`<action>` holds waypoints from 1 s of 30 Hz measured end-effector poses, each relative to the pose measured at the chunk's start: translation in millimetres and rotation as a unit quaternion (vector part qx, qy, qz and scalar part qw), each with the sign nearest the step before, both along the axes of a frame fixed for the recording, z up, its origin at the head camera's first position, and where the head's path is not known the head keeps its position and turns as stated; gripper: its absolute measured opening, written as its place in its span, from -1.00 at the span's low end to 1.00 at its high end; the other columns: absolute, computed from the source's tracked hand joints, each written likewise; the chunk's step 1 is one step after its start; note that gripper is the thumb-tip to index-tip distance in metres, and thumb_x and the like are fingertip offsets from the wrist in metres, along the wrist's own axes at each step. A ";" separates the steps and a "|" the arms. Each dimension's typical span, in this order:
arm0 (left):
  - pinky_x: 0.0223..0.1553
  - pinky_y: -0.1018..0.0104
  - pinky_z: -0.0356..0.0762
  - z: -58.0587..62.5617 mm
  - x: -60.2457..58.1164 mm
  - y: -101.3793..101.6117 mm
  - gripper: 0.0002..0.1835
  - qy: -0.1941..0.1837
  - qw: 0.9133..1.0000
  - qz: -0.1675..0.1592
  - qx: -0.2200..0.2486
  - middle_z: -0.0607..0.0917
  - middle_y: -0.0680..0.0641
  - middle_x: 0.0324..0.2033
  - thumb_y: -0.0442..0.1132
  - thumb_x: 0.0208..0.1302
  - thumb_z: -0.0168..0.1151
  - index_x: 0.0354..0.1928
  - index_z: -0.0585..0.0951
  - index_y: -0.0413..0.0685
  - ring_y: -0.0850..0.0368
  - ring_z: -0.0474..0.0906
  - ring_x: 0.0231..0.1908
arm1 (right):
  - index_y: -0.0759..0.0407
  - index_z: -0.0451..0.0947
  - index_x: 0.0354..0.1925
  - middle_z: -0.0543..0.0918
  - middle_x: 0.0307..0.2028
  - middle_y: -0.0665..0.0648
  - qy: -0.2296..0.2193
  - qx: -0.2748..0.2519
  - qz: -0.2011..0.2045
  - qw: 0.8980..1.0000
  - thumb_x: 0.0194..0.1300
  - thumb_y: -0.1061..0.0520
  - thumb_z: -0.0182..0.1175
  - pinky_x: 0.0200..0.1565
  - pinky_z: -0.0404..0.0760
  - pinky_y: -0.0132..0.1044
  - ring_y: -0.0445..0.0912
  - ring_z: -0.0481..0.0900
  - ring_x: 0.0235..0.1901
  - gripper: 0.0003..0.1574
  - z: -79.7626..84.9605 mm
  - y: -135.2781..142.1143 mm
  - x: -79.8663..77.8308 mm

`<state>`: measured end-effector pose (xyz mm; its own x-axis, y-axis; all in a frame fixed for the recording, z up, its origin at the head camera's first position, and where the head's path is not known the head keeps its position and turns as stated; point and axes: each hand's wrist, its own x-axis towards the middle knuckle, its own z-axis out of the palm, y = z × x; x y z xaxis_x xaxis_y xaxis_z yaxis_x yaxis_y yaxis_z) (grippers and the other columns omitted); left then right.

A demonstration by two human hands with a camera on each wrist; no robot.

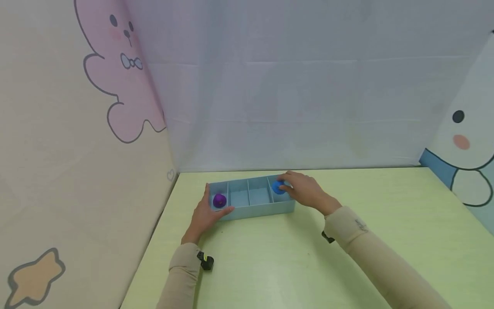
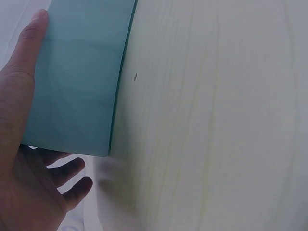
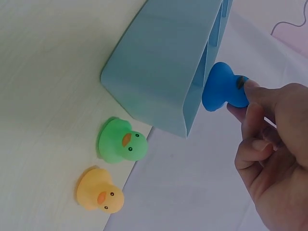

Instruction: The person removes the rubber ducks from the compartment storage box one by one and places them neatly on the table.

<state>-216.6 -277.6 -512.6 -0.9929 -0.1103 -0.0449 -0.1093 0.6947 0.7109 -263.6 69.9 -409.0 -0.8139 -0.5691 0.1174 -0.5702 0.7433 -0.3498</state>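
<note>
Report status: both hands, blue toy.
Left hand against tray, left end. Right hand pinches blue toy over rightmost compartment. No obstruction visible.

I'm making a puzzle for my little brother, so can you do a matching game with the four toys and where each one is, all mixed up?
Toys
1. blue toy
2. purple toy
3. green duck
4. yellow duck

Places
A. on the table, farther from the box than the other duck there
B. in the left end compartment
C. on the table, closer to the box
D. held in the right grip

Right pairs: 1-D, 2-B, 3-C, 4-A
</note>
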 end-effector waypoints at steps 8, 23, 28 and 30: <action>0.48 -0.34 0.23 0.7 0.9 1.5 0.47 -0.008 1.000 0.002 0.000 0.13 -0.28 0.60 0.54 -0.07 0.41 0.65 -0.34 0.25 -0.38 0.13 0.55 | 0.19 0.58 0.21 0.71 0.10 0.20 0.009 -0.008 -0.007 1.000 0.45 0.08 0.25 -0.06 0.73 0.06 0.14 0.72 0.01 -0.58 -1.5 21.5 -4.2; 0.49 -0.33 0.23 0.3 -2.3 -0.7 0.48 -0.001 1.000 -0.002 0.002 0.14 -0.27 0.60 0.53 -0.08 0.42 0.65 -0.32 0.20 -0.36 0.14 0.55 | 0.20 0.59 0.18 0.71 0.08 0.21 0.000 -0.006 -0.042 0.999 0.46 0.10 0.24 0.01 0.72 0.12 0.14 0.71 0.00 -0.61 -2.7 51.8 -8.8; 0.50 -0.32 0.21 1.0 -1.1 -0.4 0.48 -0.002 1.000 -0.001 0.003 0.12 -0.25 0.61 0.53 -0.08 0.42 0.66 -0.31 0.21 -0.34 0.11 0.56 | 0.21 0.59 0.17 0.72 0.05 0.20 0.000 0.007 -0.053 0.999 0.45 0.11 0.25 -0.04 0.73 0.08 0.09 0.70 -0.07 -0.62 -5.7 64.6 -11.9; 0.50 -0.33 0.22 1.7 -0.4 -0.2 0.48 -0.001 1.000 0.000 0.004 0.12 -0.24 0.61 0.52 -0.09 0.43 0.66 -0.29 0.19 -0.34 0.11 0.56 | 0.22 0.59 0.16 0.71 0.05 0.21 0.004 0.013 -0.054 0.998 0.46 0.12 0.24 -0.07 0.73 0.07 0.09 0.70 -0.09 -0.63 -7.0 69.6 -13.7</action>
<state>-217.0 -277.8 -510.9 -0.9927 -0.1109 -0.0476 -0.1112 0.6882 0.7169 -277.3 139.4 -416.1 -0.8694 -0.4813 0.1114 -0.4895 0.8089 -0.3257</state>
